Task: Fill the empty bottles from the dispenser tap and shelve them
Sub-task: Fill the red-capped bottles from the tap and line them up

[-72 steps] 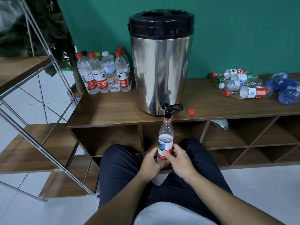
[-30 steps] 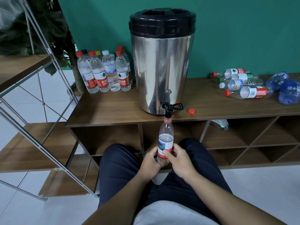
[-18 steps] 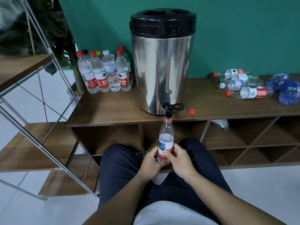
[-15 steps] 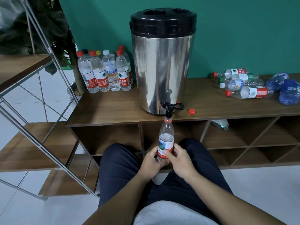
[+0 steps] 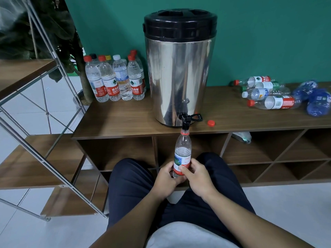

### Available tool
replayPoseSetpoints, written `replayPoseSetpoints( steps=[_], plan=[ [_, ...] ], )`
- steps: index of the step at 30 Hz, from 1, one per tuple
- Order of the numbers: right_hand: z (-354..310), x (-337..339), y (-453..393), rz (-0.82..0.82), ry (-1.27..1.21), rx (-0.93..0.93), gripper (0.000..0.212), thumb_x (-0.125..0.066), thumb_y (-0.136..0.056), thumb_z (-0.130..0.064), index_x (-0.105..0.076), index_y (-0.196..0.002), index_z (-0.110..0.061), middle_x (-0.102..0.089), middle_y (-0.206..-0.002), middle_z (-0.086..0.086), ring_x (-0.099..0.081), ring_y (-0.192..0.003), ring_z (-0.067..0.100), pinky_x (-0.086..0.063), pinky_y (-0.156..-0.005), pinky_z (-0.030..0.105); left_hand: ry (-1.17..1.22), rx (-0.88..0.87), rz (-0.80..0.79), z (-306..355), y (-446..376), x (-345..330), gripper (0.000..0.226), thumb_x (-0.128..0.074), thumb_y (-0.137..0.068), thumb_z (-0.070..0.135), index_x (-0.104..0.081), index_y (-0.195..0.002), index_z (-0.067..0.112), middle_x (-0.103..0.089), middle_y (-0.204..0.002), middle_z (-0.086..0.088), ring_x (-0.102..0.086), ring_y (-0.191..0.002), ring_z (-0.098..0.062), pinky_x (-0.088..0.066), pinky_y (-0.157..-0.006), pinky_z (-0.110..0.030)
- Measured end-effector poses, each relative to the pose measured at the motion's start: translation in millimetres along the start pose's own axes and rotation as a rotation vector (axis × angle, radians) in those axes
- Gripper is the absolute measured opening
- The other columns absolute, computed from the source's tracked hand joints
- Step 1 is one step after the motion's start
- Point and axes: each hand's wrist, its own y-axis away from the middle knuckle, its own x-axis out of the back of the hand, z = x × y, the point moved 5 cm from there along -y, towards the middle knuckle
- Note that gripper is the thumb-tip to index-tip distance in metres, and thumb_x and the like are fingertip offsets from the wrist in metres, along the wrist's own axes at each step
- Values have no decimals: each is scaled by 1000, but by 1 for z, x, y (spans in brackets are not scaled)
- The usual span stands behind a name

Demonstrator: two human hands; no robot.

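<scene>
Two hands wrap one bottle (image 5: 182, 154): my left hand (image 5: 166, 178) and right hand (image 5: 196, 173) both grip its lower labelled half, held upright with its mouth under the tap (image 5: 186, 120). Thin clear plastic — it will dent if squeezed and grow heavier as it fills. Water seems near the shoulder, though glare blurs the level. Beyond stands the steel dispenser (image 5: 179, 72); its red cap (image 5: 211, 123) lies beside.

One steel dispenser (image 5: 180, 68) is being recorded. One bottle (image 5: 182, 154) is being held under its tap. At least seven bottles (image 5: 114, 77) are standing left; six bottles (image 5: 279, 93) are lying right. One loose red cap (image 5: 211, 123) is being noted.
</scene>
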Motion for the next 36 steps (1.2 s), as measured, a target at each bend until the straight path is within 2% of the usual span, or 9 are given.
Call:
replayPoseSetpoints(
  steps=[6, 11, 14, 19, 22, 31, 36],
  plan=[
    [0, 1, -3, 19, 9, -10, 24, -80, -100, -17, -75, -121, -29, -83, -111, -12, -78, -106, 7, -63, -102, 43, 19, -11, 27, -1, -5, -2, 53, -93, -86, 5, -75, -134, 21, -82, -126, -3, -78, -120, -24, -60, -111, -57],
    [1, 1, -3, 7, -3, -4, 25, -81, -100, -20, -75, -122, -29, -83, -113, -10, -79, -108, 9, -62, -103, 46, 43, -11, 61, 0, -7, -6, 55, -98, -82, 19, -74, -131, 24, -83, -122, -2, -80, -115, -22, -63, -106, -55],
    [2, 2, -4, 8, -13, 2, 27, -81, -99, -20, -75, -123, -29, -83, -114, -9, -79, -109, 10, -61, -104, 46, 18, -10, 82, 0, -9, -8, 56, -96, -80, 20, -71, -129, 29, -83, -120, 1, -80, -113, -20, -63, -104, -55],
    [1, 3, -3, 30, -13, -4, 30, -82, -99, -18, -74, -123, -34, -83, -113, -13, -78, -107, 7, -63, -101, 39, -10, -11, 79, -2, -13, -9, 53, -93, -84, 20, -70, -130, 32, -82, -119, 5, -80, -112, -16, -64, -103, -51],
    [0, 2, -3, 34, -21, 3, 28, -81, -99, -16, -75, -122, -32, -83, -112, -12, -79, -107, 8, -63, -100, 39, -29, -12, 86, -3, -13, -9, 52, -92, -88, 14, -70, -132, 30, -81, -119, 8, -79, -112, -13, -65, -102, -46],
    [-2, 1, -2, 48, -21, 7, 28, -81, -99, -17, -74, -119, -34, -83, -111, -13, -79, -106, 7, -64, -98, 37, -31, -14, 90, -4, -15, -9, 49, -92, -87, 13, -72, -128, 30, -81, -117, 5, -79, -110, -15, -66, -100, -46],
    [-1, -1, -2, 49, -24, 19, 26, -81, -99, -15, -75, -121, -28, -83, -110, -9, -79, -105, 9, -64, -97, 39, -40, -20, 93, -5, -15, -8, 50, -91, -87, 10, -72, -130, 28, -81, -118, 5, -79, -110, -13, -66, -100, -43]
  ],
)
